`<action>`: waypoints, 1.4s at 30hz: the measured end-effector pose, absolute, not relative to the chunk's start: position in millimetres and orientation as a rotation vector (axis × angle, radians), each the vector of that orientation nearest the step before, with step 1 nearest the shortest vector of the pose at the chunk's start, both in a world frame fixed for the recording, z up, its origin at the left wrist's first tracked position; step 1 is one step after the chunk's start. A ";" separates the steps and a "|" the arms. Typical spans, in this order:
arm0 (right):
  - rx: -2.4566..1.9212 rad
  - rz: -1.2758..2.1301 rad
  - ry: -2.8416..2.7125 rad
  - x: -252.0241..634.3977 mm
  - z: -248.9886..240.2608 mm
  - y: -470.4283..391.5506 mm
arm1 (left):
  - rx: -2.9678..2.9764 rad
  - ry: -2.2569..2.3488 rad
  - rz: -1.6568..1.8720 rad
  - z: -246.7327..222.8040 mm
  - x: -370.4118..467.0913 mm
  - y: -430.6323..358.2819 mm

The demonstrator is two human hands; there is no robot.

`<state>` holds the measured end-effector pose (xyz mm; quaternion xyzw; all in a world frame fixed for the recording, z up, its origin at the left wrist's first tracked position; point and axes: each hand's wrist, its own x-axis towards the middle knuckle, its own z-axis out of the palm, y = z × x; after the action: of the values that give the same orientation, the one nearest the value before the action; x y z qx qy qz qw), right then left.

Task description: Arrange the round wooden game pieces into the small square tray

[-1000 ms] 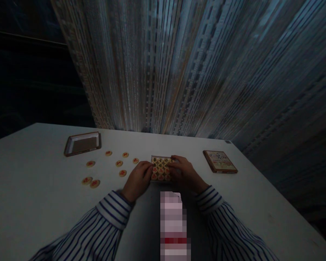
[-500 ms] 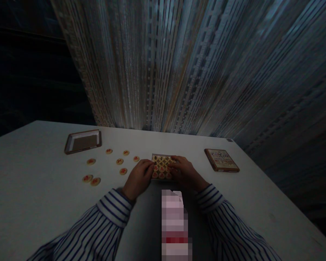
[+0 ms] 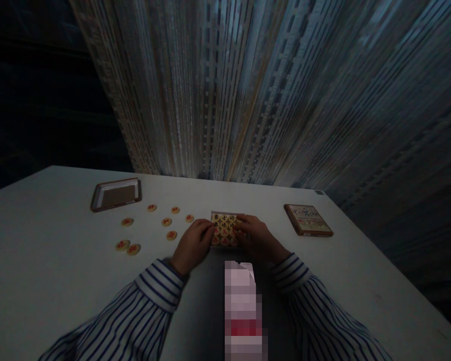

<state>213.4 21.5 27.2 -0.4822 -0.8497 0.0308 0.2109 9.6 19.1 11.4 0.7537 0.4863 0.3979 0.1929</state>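
Between my two hands sits a small open box (image 3: 220, 212) packed with rows of round Chinese chess pieces (image 3: 224, 233), black characters in the far rows and red in the near ones. My left hand (image 3: 194, 245) is closed at the box's left side, thumb and fingertips pressed together on the edge there. From the right, my right hand (image 3: 261, 239) grips the box with bent fingers lying over its right-hand pieces. That hand covers the right end of the box, so the pieces beneath it are hidden.
Several loose chess pieces (image 3: 166, 222) lie scattered on the white table (image 3: 78, 281) to the left. Behind them is a shallow brown-rimmed tray or lid (image 3: 116, 194). A flat printed box (image 3: 308, 219) rests at the right. A striped curtain (image 3: 225, 100) hangs beyond the far edge.
The view has shifted very slightly. Both hands stay at the box, with only a tiny movement of the fingers.
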 end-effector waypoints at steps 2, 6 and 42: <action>-1.340 0.086 -2.365 213.6 28.2 21.3 | 2.108 1.369 1.098 12.0 9.9 18.9; -1.344 0.096 -2.369 214.3 28.0 21.5 | 2.100 1.361 1.075 12.9 9.9 18.8; -1.339 0.049 -2.411 193.2 22.5 27.5 | 2.124 1.355 1.109 11.0 9.5 19.5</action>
<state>193.2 27.5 22.5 -0.4765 -0.8581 0.0173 0.1908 9.5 19.5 11.0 0.7570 0.4829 0.3954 0.1934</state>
